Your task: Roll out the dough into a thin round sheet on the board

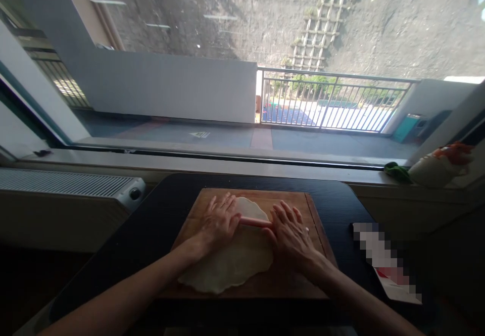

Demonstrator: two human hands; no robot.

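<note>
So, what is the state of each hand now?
Left hand: open, fingers extended, resting on the rolling pin.
Right hand: open, also resting on the rolling pin.

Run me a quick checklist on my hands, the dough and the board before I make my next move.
1. Left hand on the rolling pin: ok, it rests over the left end.
2. Right hand on the rolling pin: ok, it rests over the right end.
3. Rolling pin lying across the dough sheet: ok.
4. Dough sheet within the wooden cutting board: ok, its visible edges lie inside.
5. Dough sheet evenly thick: cannot tell from this view.
6. Underside of the dough sheet not sticking: cannot tell, it is hidden.
</note>
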